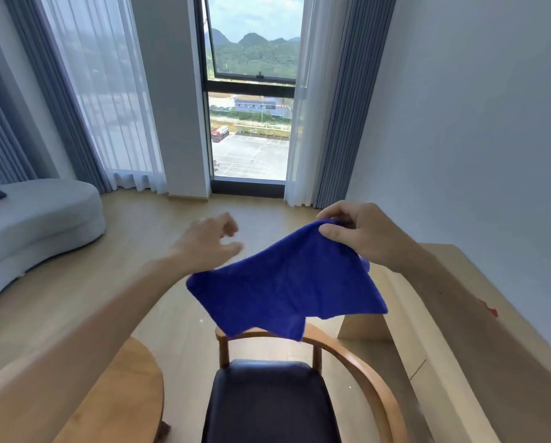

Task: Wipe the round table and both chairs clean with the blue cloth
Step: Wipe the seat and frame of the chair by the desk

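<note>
Blue cloth point(287, 282) held up in the air above chair point(269, 398), pinched at its far right corner by right hand point(357, 233), thumb and fingers curled on the fabric. Left hand point(208, 241) just left of cloth, fingers loosely curled, holding nothing, blurred. Round table point(121, 391) edge at near left, beside chair.

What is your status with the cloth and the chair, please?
Right hand pinches blue cloth in mid-air. Left hand loose, blurred, beside it, holding nothing. Chair below, untouched. Nothing in the way.
</note>
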